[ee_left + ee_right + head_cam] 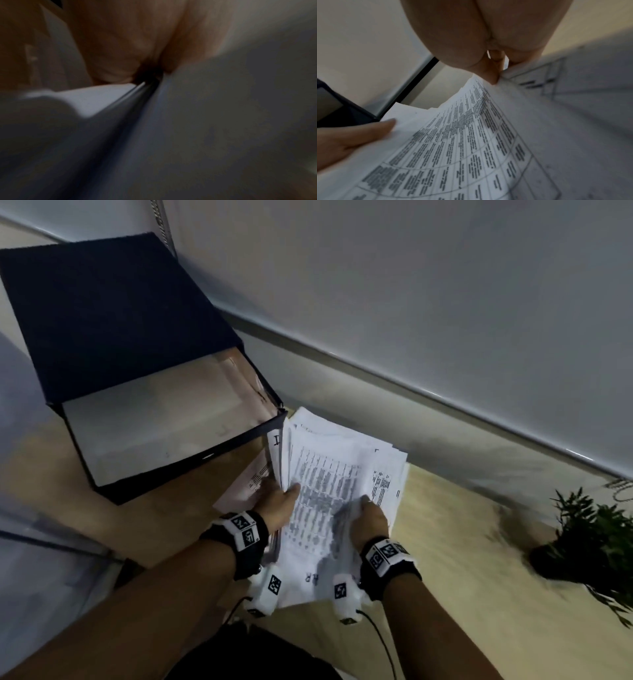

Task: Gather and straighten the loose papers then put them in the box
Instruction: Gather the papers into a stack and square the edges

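A loose stack of printed white papers (329, 474) is held above the light wooden table (462, 542), fanned and uneven, just right of the open dark box (113, 316). My left hand (279, 501) grips the stack's left edge, thumb on the top sheet. My right hand (368, 517) pinches the lower right part of the papers (453, 142), fingers curled on the sheet. The left thumb (368, 129) shows at the left in the right wrist view. The left wrist view is dark and blurred, with paper edges (106, 97) under the palm. The box's pale inside (164, 422) holds no visible papers.
A small potted plant (596, 539) stands on the table at the right. A pale wall with a grey rail (411, 385) runs behind the table. The box's dark lid stands raised at the back left. Cables hang from both wrist cameras.
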Tool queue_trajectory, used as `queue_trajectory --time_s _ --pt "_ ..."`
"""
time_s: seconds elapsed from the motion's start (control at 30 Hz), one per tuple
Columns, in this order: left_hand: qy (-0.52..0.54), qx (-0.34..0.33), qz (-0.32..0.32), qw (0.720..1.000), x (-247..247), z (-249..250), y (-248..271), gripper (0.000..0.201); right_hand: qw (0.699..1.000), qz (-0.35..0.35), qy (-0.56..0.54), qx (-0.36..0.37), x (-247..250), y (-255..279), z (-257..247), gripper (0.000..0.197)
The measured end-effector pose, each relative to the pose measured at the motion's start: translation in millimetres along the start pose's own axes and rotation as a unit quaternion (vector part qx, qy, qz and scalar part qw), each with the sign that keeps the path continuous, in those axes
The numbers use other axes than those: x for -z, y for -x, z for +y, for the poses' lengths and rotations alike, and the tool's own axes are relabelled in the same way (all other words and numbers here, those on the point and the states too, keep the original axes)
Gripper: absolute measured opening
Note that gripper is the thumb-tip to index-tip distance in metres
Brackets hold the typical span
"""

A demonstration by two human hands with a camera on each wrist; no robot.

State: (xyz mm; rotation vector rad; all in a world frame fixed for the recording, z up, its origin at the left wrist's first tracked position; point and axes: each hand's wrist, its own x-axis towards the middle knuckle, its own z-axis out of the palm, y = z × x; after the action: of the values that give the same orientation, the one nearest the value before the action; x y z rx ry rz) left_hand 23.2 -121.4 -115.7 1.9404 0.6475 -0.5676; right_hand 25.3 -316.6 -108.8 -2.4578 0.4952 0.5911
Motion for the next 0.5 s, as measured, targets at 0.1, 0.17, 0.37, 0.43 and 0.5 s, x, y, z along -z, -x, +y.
queue_trajectory --time_s 0.1,0.17,0.37,0.43,0.5 --pt "-0.010 -0.014 0.036 0.999 2.5 1.0 -8.1 0.052 0.999 0.029 0.032 0.001 -6.7 0.5 0.1 0.043" --pt "-0.036 -0.010 0.045 0.998 6.8 -5.2 -14.7 0.062 0.998 0.034 0.043 0.006 -11.1 2.4 4.4 0.043" --pt "-0.121 -0.177 0.127 0.968 22.9 23.2 24.7 0.049 0.990 0.115 -0.064 -0.042 -9.7 4.4 21.6 0.041" --pt "-0.100 -0.240 0.175 0.950 36.4 40.2 41.6 0.037 0.989 0.117 -0.044 -0.080 -12.6 4.0 18.6 0.063" --pt "-0.092 -0.302 0.234 0.919 49.6 59.1 60.7 0.033 0.990 0.097 -0.029 -0.098 -18.0 2.3 7.2 0.086"
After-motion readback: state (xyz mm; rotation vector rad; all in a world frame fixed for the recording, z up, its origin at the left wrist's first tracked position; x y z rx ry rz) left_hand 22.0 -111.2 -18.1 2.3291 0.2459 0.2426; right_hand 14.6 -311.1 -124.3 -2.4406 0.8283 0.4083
